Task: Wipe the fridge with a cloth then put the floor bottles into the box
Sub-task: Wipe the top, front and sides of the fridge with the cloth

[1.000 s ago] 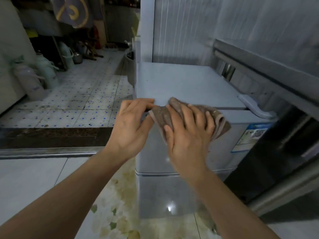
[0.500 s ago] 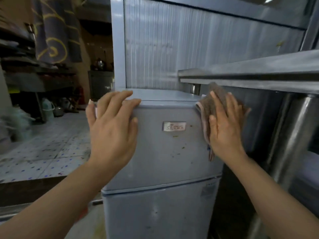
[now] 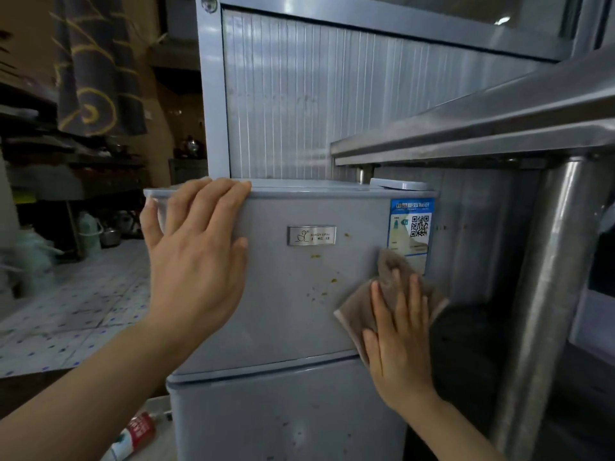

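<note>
A small grey two-door fridge (image 3: pixel 299 294) fills the middle of the view, its upper door speckled with yellow-brown spots. My left hand (image 3: pixel 196 261) lies flat on the door's upper left corner, fingers over the top edge. My right hand (image 3: pixel 399 334) presses a brown cloth (image 3: pixel 392 281) flat against the door's right edge, just below a blue QR sticker (image 3: pixel 411 224). One bottle (image 3: pixel 133 437) with a red label lies on the floor at the fridge's lower left, half hidden by my left forearm.
A steel table (image 3: pixel 499 128) with a thick round leg (image 3: pixel 545 294) stands tight against the fridge's right side. A ribbed metal panel (image 3: pixel 316 94) rises behind the fridge. Tiled floor (image 3: pixel 83 311) opens to the left, with jugs and pots at the back.
My right hand has brought the cloth from the fridge's upper right corner down onto the front of the door. My left hand stays on the upper left corner. The camera has moved closer.
</note>
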A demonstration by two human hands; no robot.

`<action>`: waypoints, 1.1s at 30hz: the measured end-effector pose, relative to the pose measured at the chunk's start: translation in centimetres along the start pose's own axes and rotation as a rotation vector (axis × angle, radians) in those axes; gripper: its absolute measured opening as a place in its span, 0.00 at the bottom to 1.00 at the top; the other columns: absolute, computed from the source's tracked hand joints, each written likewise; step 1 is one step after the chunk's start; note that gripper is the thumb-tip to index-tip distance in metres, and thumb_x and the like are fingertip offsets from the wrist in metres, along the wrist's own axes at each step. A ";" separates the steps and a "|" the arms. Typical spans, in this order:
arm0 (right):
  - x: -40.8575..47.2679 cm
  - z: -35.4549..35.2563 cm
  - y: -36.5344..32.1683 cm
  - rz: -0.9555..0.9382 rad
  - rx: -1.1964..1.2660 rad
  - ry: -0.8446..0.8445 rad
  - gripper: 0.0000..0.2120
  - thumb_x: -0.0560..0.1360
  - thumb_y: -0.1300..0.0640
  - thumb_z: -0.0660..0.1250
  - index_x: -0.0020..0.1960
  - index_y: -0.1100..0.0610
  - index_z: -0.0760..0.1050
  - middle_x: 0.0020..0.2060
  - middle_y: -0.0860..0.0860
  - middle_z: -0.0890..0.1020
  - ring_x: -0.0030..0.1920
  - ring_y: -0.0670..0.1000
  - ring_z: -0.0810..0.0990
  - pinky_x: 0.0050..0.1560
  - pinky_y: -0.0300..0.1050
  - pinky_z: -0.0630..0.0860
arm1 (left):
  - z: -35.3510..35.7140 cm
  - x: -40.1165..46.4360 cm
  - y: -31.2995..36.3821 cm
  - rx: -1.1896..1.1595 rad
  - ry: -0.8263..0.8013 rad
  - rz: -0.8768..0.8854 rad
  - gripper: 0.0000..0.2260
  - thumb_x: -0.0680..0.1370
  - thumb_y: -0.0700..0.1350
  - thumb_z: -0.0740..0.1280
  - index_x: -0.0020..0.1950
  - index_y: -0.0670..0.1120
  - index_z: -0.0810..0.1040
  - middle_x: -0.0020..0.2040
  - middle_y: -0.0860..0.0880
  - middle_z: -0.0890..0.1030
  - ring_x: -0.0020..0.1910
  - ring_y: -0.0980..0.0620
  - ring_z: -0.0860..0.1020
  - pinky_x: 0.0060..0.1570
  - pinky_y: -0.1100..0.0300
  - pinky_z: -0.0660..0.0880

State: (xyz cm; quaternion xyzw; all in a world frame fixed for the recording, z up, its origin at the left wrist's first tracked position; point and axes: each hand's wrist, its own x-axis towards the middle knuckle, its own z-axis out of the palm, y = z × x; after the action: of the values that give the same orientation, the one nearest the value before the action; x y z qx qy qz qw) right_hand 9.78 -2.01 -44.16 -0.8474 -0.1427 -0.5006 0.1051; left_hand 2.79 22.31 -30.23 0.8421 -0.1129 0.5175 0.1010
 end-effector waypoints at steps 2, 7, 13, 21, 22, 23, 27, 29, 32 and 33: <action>0.4 -0.5 0.7 -0.080 -0.051 -0.025 0.29 0.79 0.45 0.48 0.77 0.49 0.43 0.76 0.50 0.45 0.77 0.55 0.40 0.74 0.63 0.48 | -0.5 0.1 -0.4 0.020 -0.049 0.043 0.27 0.73 0.44 0.60 0.73 0.47 0.64 0.70 0.49 0.68 0.71 0.49 0.58 0.69 0.36 0.49; 8.4 -3.6 -1.1 -0.153 -0.013 0.088 0.30 0.78 0.47 0.51 0.77 0.48 0.45 0.76 0.48 0.44 0.76 0.56 0.41 0.74 0.56 0.41 | -1.5 -1.1 -2.6 0.111 -0.069 0.071 0.30 0.71 0.43 0.62 0.74 0.47 0.62 0.75 0.48 0.60 0.73 0.45 0.56 0.69 0.35 0.48; 7.6 -1.3 -4.9 -0.069 0.084 0.204 0.29 0.79 0.47 0.49 0.77 0.48 0.45 0.77 0.49 0.46 0.77 0.58 0.45 0.75 0.60 0.43 | -0.9 -2.3 -4.1 0.129 -0.079 0.041 0.31 0.72 0.48 0.61 0.75 0.49 0.58 0.77 0.47 0.54 0.76 0.46 0.50 0.70 0.39 0.46; 2.5 0.4 -6.1 -0.109 0.027 0.092 0.31 0.79 0.43 0.47 0.78 0.49 0.41 0.77 0.50 0.43 0.77 0.56 0.43 0.75 0.56 0.42 | -2.6 -1.8 -5.0 0.022 -0.103 0.125 0.31 0.71 0.45 0.63 0.74 0.46 0.62 0.75 0.46 0.60 0.74 0.45 0.56 0.69 0.38 0.58; 3.4 0.1 -7.0 -0.043 0.046 0.113 0.32 0.78 0.44 0.49 0.78 0.50 0.41 0.77 0.51 0.43 0.77 0.57 0.43 0.75 0.58 0.42 | -3.1 -1.7 -5.5 0.022 -0.096 0.136 0.31 0.71 0.44 0.63 0.74 0.45 0.62 0.75 0.47 0.61 0.74 0.46 0.57 0.69 0.39 0.58; 4.1 0.0 -8.3 0.036 0.071 0.140 0.32 0.78 0.45 0.50 0.78 0.51 0.42 0.77 0.51 0.44 0.77 0.59 0.44 0.74 0.60 0.43 | -3.6 -1.6 -6.0 0.021 -0.080 0.132 0.30 0.71 0.42 0.63 0.74 0.45 0.62 0.75 0.48 0.62 0.74 0.47 0.57 0.70 0.41 0.58; 4.7 0.7 -15.0 0.063 0.074 0.191 0.33 0.77 0.46 0.52 0.77 0.52 0.45 0.77 0.52 0.47 0.76 0.62 0.46 0.74 0.62 0.45 | -4.6 -1.8 -7.5 -0.084 -0.119 0.036 0.33 0.72 0.38 0.65 0.75 0.49 0.58 0.74 0.55 0.60 0.72 0.61 0.53 0.70 0.58 0.51; 4.7 1.1 -16.9 -0.019 0.034 0.157 0.33 0.77 0.45 0.53 0.77 0.51 0.45 0.77 0.51 0.46 0.77 0.60 0.46 0.74 0.61 0.43 | -4.5 -2.0 -7.7 -0.123 -0.148 0.034 0.36 0.72 0.35 0.66 0.76 0.51 0.56 0.74 0.58 0.56 0.72 0.63 0.52 0.70 0.58 0.51; 5.0 0.6 -16.2 -0.147 -0.021 0.120 0.34 0.77 0.44 0.53 0.77 0.50 0.44 0.77 0.50 0.45 0.77 0.58 0.44 0.75 0.59 0.41 | -4.2 -2.1 -7.7 -0.186 -0.147 0.015 0.37 0.72 0.33 0.66 0.76 0.52 0.55 0.75 0.58 0.55 0.74 0.61 0.52 0.71 0.55 0.53; 5.0 0.3 -14.9 -0.211 -0.049 0.113 0.34 0.76 0.43 0.54 0.78 0.50 0.44 0.77 0.50 0.45 0.77 0.57 0.44 0.75 0.58 0.41 | -4.2 -2.1 -7.7 -0.203 -0.141 0.009 0.37 0.72 0.32 0.66 0.76 0.52 0.55 0.75 0.58 0.55 0.74 0.62 0.53 0.71 0.56 0.54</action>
State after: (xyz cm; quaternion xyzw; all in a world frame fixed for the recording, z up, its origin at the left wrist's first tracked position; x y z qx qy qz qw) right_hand 7.19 12.78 -39.37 -0.8004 -0.2126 -0.5591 0.0387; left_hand 0.55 31.08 -30.66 0.8614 -0.1752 0.4433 0.1753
